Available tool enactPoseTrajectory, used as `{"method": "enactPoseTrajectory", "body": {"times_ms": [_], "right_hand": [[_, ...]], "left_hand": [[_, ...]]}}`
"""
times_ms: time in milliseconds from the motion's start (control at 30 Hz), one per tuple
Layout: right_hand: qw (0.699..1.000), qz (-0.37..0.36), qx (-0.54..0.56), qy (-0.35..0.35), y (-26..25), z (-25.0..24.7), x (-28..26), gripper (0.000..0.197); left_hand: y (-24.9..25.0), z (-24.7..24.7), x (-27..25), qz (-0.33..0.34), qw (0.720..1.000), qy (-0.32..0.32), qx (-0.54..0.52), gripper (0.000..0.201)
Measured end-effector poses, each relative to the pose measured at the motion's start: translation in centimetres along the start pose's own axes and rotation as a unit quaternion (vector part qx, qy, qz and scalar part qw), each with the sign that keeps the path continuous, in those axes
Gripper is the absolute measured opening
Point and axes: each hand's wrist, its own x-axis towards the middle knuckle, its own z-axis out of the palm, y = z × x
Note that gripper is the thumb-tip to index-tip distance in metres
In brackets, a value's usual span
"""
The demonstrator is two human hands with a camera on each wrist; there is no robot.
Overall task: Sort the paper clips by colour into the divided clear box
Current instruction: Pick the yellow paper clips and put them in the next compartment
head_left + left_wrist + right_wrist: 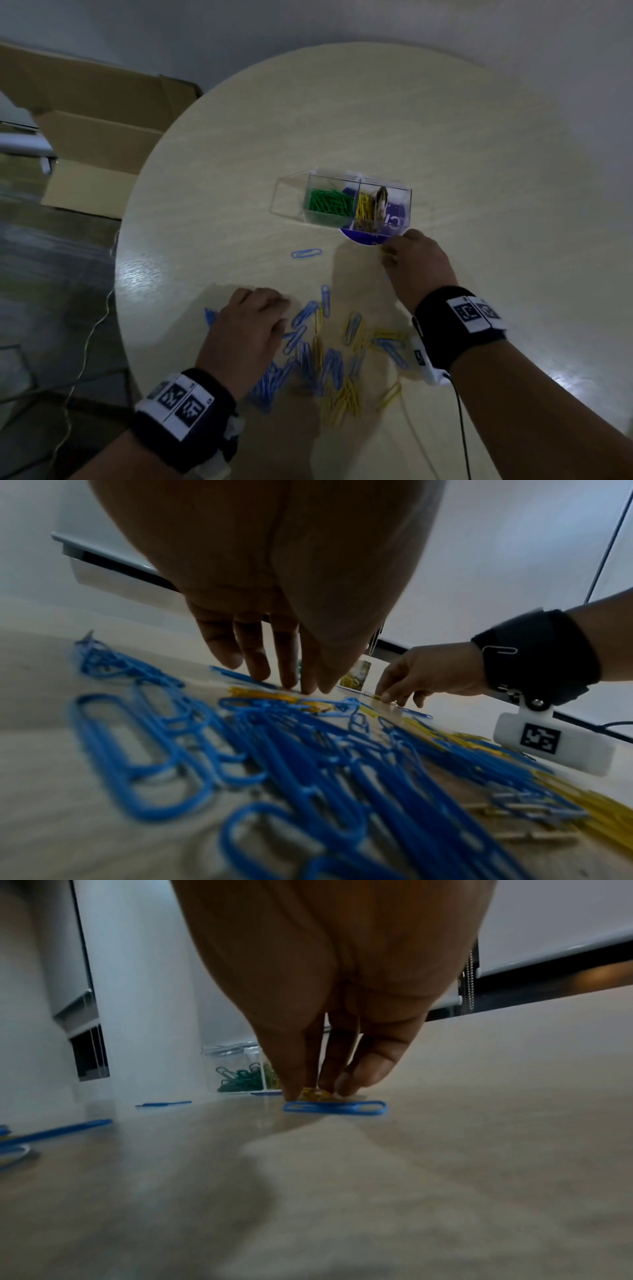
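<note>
A divided clear box (pixel 404 192) stands mid-table, green clips (pixel 329 204) in its left compartment and yellow clips (pixel 363 205) in the one beside it. A mixed pile of blue and yellow paper clips (pixel 325 356) lies near the front edge. My left hand (pixel 274 311) rests on the pile's left side, its straight fingers (pixel 291 680) touching the table. My right hand (pixel 388 253) is just in front of the box, fingertips down on the table, pinching yellow paper clips (pixel 315 1093). A blue clip (pixel 335 1107) lies right before those fingers.
One stray blue clip (pixel 306 253) lies left of my right hand. The box's clear lid (pixel 287 197) hangs open to the left. A cardboard box (pixel 96 137) and cables (pixel 89 342) are on the floor beyond the round table's left edge.
</note>
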Motion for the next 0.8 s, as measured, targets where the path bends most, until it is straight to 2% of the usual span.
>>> {"method": "enactPoseTrajectory", "body": {"times_ms": [100,200,267,333,400,533,667,733,800], "right_hand": [[1.0,0.022,0.002,-0.021,-0.3,-0.1,-0.4,0.02],[0.999,0.012,0.002,-0.045,-0.8,-1.3,-0.9,0.017],[0.997,0.021,0.071,0.017,-1.5,-3.0,-0.7,0.01],[0.98,0.049,0.166,0.097,-2.5,-5.0,0.5,0.007],[0.967,0.071,0.226,0.099,-3.3,-6.1,2.2,0.008],[0.969,0.06,0.229,0.078,-3.7,-6.7,2.8,0.012],[0.978,-0.005,0.188,0.088,-2.8,-5.2,-4.2,0.011],[0.987,-0.087,0.129,0.033,-2.1,-2.5,-9.5,0.025],[0.985,-0.149,0.038,-0.077,-1.9,0.5,-13.9,0.053]], "left_hand": [[0.0,0.2,-0.7,-0.003,0.999,0.015,-0.035,0.024],[-0.1,0.4,-1.6,0.0,0.999,0.025,-0.046,0.026],[-0.1,0.5,-2.2,-0.004,0.998,0.022,-0.05,0.027],[0.1,0.6,-2.6,-0.007,0.999,0.018,-0.051,0.026],[0.4,0.5,-2.7,-0.01,0.998,0.015,-0.055,0.026],[1.3,0.3,-2.4,0.018,0.998,0.009,-0.056,0.029],[2.1,1.3,-4.0,0.116,0.991,-0.066,-0.015,0.037],[2.1,2.1,-5.6,0.137,0.982,-0.124,0.039,0.054],[1.7,2.5,-6.5,0.13,0.977,-0.153,0.071,0.07]]}}
